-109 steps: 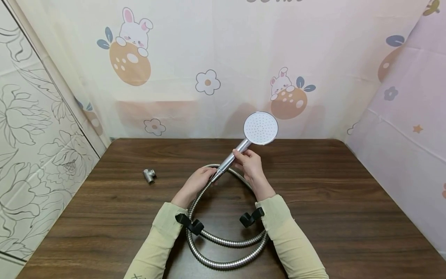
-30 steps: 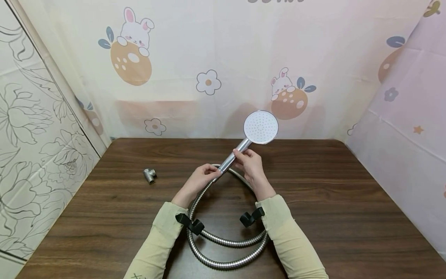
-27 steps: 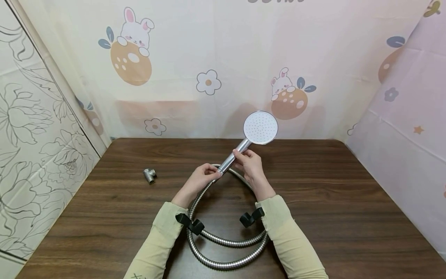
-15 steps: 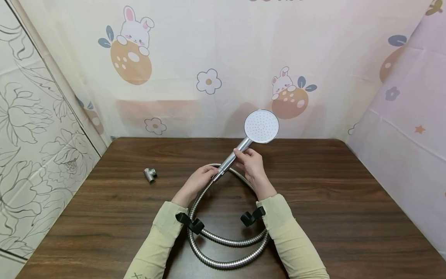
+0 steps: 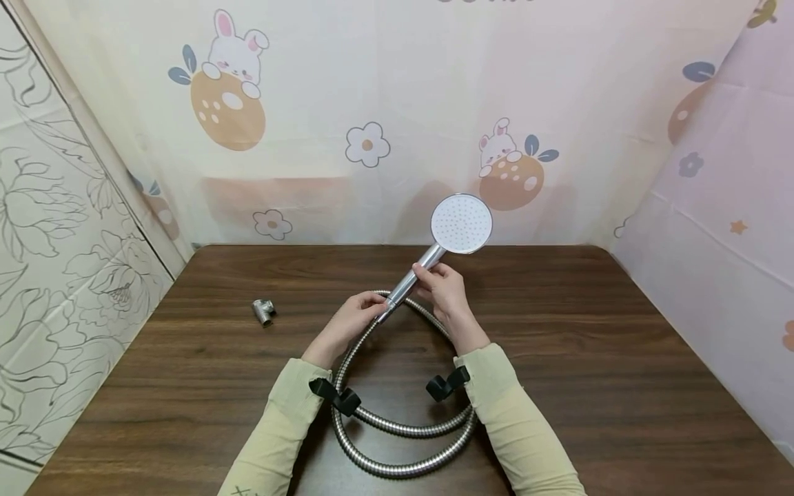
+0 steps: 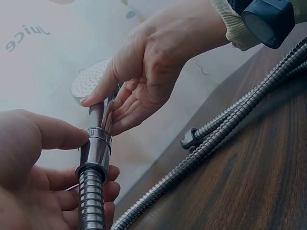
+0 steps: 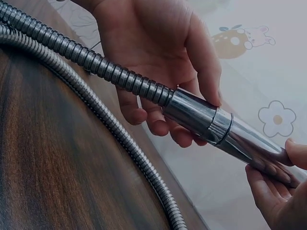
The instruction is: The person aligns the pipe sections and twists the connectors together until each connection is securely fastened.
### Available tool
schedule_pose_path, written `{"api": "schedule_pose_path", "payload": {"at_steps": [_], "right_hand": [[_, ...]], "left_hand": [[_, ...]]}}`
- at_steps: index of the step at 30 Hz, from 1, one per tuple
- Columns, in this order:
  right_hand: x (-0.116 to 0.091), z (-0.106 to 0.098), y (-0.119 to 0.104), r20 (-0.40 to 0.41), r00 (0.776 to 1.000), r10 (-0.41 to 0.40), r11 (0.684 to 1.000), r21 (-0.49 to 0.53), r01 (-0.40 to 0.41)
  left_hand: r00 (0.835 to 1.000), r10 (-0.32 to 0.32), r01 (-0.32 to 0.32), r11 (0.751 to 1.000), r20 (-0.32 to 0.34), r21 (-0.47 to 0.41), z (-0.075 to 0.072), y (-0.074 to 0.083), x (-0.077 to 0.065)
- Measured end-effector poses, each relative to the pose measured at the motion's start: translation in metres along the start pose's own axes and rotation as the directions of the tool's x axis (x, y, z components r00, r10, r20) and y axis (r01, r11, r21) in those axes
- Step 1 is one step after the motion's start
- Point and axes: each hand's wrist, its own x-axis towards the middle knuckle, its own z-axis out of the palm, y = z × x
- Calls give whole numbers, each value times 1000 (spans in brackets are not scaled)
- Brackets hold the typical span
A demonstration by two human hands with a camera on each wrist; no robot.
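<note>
In the head view my right hand (image 5: 448, 296) grips the chrome handle of a hand shower (image 5: 461, 224), its round white spray face turned up and tilted to the right. At the handle's lower end, my left hand (image 5: 350, 322) pinches the hose's chrome end sleeve (image 7: 192, 112) between thumb and fingers. That sleeve meets the handle at a ridged collar (image 6: 98, 133), and the left thumb tip lies on the joint. From the sleeve runs a ribbed metal shower hose (image 5: 397, 471), looped on the table below my forearms.
A small metal T-shaped pipe fitting (image 5: 263, 312) lies on the brown wooden table (image 5: 589, 358), left of my hands. The hose's other end (image 6: 188, 139) shows in the left wrist view. Printed cloth (image 5: 310, 83) hangs behind the table.
My left fingers shift back and forth around the sleeve: the thumb reaches over the joint, draws back, then returns to it. My right hand keeps its grip on the handle.
</note>
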Motion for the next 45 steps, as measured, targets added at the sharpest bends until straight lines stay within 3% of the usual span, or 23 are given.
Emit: {"api": "schedule_pose_path", "payload": {"at_steps": [6,12,19,25,32,45], "right_hand": [[0,-1,0,-5,1000,7,1000,4,-7],[-2,0,0,-1,1000,4,1000,9,-4],[-2,0,-2,-2,1000,2,1000,9,-2],[-3,0,-2,1,1000,6,1000,8,-6],[-2,-1,-1,1,1000,11,1000,-1,-11],[-2,-1,-2,8,1000,7,1000,20,-8]], "left_hand": [[999,34,-34,999,-22,-21,1,0,0],[1000,-5,5,1000,-21,-3,1,-1,1],[1000,-3,3,999,2,42,1,-3,2],[999,-32,32,999,9,31,0,-2,1],[1000,27,-27,997,-10,71,0,-4,3],[999,46,-47,995,16,89,-1,-1,2]]}}
